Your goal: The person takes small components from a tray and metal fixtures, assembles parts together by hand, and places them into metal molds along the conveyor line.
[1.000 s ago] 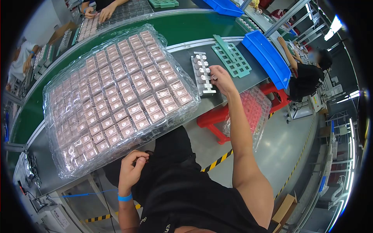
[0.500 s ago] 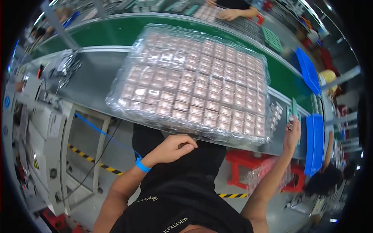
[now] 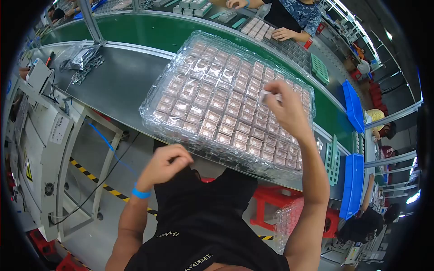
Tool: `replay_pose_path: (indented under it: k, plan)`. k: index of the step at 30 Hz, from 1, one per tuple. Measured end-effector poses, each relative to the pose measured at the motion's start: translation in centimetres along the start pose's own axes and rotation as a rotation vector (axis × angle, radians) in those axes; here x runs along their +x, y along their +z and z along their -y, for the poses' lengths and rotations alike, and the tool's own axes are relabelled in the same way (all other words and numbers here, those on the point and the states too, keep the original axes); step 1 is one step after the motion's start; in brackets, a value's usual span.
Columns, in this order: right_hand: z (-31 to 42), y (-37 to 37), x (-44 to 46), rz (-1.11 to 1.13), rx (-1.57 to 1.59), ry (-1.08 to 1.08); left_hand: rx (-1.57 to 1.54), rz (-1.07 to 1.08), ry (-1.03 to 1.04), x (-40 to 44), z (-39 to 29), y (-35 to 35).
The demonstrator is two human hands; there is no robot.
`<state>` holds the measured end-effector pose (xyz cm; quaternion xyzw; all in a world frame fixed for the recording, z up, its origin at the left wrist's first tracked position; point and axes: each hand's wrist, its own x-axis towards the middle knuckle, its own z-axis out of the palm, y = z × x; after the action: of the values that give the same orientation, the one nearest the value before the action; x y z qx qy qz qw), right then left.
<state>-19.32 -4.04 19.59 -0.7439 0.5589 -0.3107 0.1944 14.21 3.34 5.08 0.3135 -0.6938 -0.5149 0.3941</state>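
A large clear plastic blister tray lies before me, its many square pockets filled with pinkish-beige pieces. More clear tray edges show under it, like a stack. Over the right half of the tray is my right hand, closed in a pinch on a small whitish piece, partly hidden by the fingers. My left hand hangs in front of the table edge, near the tray's lower left side. Its fingers are curled and the thumb is bent toward them, with nothing visible in it.
A green slotted rack and a blue bin are at the right. Metallic packets lie at the left. Beyond the green belt a co-worker's hand rests by another tray. A red stool stands below the table.
My right hand has moved from the green rack at the right to above the tray, carrying a small piece. My left hand has shifted left and stays curled. The view has turned slightly.
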Motion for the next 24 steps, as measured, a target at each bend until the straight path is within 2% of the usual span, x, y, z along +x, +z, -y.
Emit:
replay_pose_path:
  k: [2,6,10,15,17,18,20,22,24]
  plan:
    - [1.7,1.6,1.6,0.096,-0.050,0.013,0.001,-0.143,-0.015,-0.9,0.0,-2.9]
    - [3.0,3.9,4.4,0.185,-0.154,-0.206,0.012,-0.601,-0.083,0.2,1.1,-8.4]
    - [2.0,6.1,6.5,0.256,-0.201,-0.310,0.096,-0.878,0.015,5.0,5.2,-13.0]
    - [1.5,7.8,7.2,0.316,-0.301,-0.399,0.324,-0.873,-0.094,7.0,12.0,-14.2]
    - [2.7,7.9,7.3,0.380,-0.353,-0.309,0.549,-0.816,-0.088,7.0,11.2,-13.3]
    - [3.0,7.8,7.3,0.440,-0.402,-0.231,0.539,-0.817,-0.090,7.1,11.1,-13.2]
    - [2.9,7.5,7.5,0.519,-0.410,-0.224,0.517,-0.820,-0.103,7.1,11.2,-13.2]
    - [2.7,6.9,7.4,0.469,-0.364,-0.328,0.503,-0.832,-0.117,7.0,11.1,-13.3]
    - [2.0,6.4,7.5,0.407,-0.352,-0.325,0.540,-0.823,-0.094,6.9,10.9,-13.1]
